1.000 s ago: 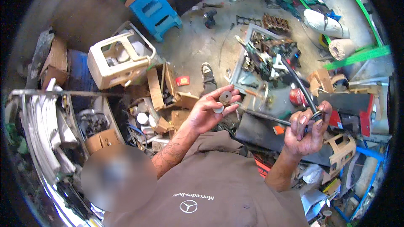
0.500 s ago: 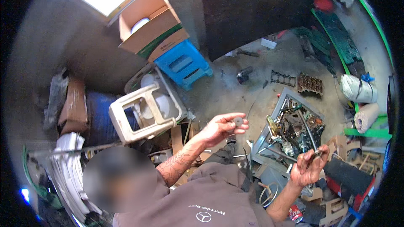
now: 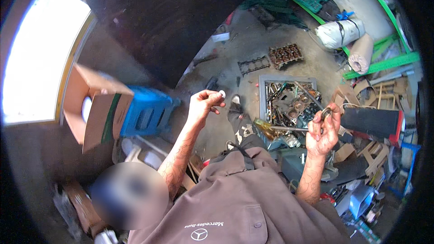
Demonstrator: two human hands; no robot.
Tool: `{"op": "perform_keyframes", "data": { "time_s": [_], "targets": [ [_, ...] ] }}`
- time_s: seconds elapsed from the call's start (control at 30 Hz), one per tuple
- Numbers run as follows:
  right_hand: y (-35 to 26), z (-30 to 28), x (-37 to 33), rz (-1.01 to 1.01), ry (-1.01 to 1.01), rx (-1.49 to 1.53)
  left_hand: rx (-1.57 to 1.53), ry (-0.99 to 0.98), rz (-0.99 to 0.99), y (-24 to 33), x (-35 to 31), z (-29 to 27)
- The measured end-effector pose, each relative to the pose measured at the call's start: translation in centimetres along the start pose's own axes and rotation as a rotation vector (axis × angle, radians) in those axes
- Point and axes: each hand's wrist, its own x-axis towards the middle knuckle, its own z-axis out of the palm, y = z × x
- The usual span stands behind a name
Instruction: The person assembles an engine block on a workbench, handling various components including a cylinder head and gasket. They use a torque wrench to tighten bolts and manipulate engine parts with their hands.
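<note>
My left hand (image 3: 204,105) is raised left of the middle, pinching a small pale round disc (image 3: 222,94) between thumb and fingertips. Out to the right, my right hand (image 3: 322,133) is lifted beside the grey metal tray (image 3: 312,80). Its thumb and fingers close on a small dark, brassy ring-shaped metal piece (image 3: 326,112). A long metal rod (image 3: 309,94) runs from over the tray to that hand; I cannot tell whether it is held or lies behind. Greasy engine parts (image 3: 296,106) fill the tray, and a yellowish clear bottle (image 3: 263,124) lies at its near edge.
Beyond the tray, a cylinder head (image 3: 285,56) and a flat gasket (image 3: 254,65) lie on the floor. At left, a cardboard box (image 3: 101,115) stands by a blue plastic stool (image 3: 147,114). Wrapped rolls (image 3: 361,54) and a black-and-red case (image 3: 373,124) are at right.
The view has turned rightward, so the box and stool now sit farther left. My left hand still pinches the disc, which now shows paler. My right hand appears higher, still gripping the ring-shaped piece.
</note>
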Motion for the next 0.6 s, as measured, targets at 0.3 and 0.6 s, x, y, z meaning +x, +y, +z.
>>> {"op": "perform_keyframes", "data": {
  "time_s": [0.3, 0.6],
  "targets": [
    [2.6, -3.7, 14.3, -0.153, 0.248, 0.128, -0.080, -0.135, -0.222, 7.0, 14.4, 3.4],
    [3.6, -3.3, 25.7, -0.209, 0.325, 0.276, -0.134, -0.448, -0.623, 10.7, 21.1, 16.6]
  ]
}}
